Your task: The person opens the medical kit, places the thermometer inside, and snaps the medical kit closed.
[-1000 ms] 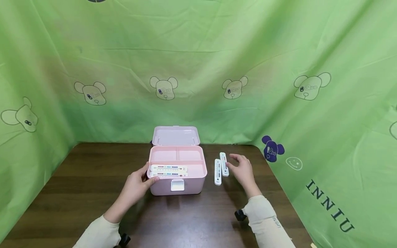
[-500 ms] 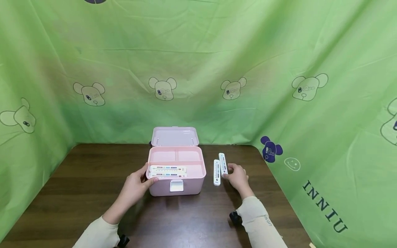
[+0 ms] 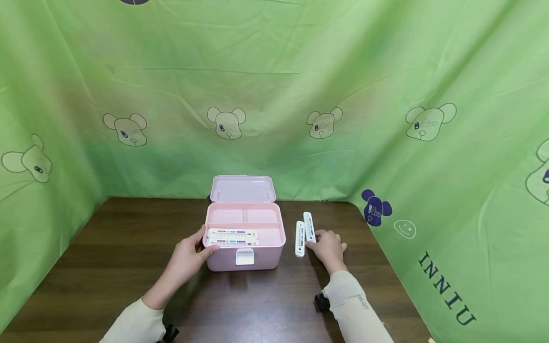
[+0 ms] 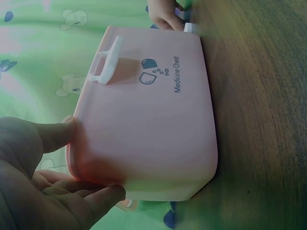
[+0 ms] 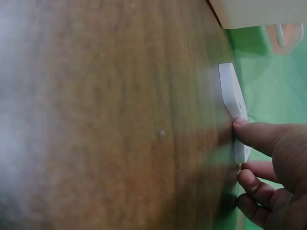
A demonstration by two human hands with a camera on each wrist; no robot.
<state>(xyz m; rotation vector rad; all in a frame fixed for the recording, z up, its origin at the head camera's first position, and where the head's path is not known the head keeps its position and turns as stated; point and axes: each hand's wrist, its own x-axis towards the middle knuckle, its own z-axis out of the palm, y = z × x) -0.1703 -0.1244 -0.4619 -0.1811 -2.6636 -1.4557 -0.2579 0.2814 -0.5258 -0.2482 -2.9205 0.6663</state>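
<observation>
While a green curtain point(image 3: 274, 66) printed with cartoon animal heads fills the background, a dark brown wooden worktop point(image 3: 128, 252) spreads out below it. Upright near the back of the worktop stands a pink box point(image 3: 266, 258), whose front bears a capsule drawing point(image 4: 148, 63) and the words "Medicine Chest" in the left wrist view. Two pale sleeves point(image 3: 356, 307) come in from the near side. The box's lid point(image 3: 243, 188) is raised behind it, showing two small compartments point(image 3: 225, 214) at the back and one long compartment point(image 3: 271, 236) at the front. At the box's front left corner, the left hand point(image 3: 186, 257) grips it, thumb on the front rim and fingers against the left side. Well to the right of the box, the right hand point(image 3: 329, 248) has its fingers and thumb pinching the near end of the right-hand thermometer point(image 3: 309, 225). That white thermometer is on the right part of the worktop, just beside the left-hand thermometer point(image 3: 299, 239), which sits a little nearer the person. Two more thermometers point(image 3: 231, 233) lie crosswise, side by side, in the left part of the long compartment. Smallest is the white latch point(image 3: 245, 256), midway along the box's front.
</observation>
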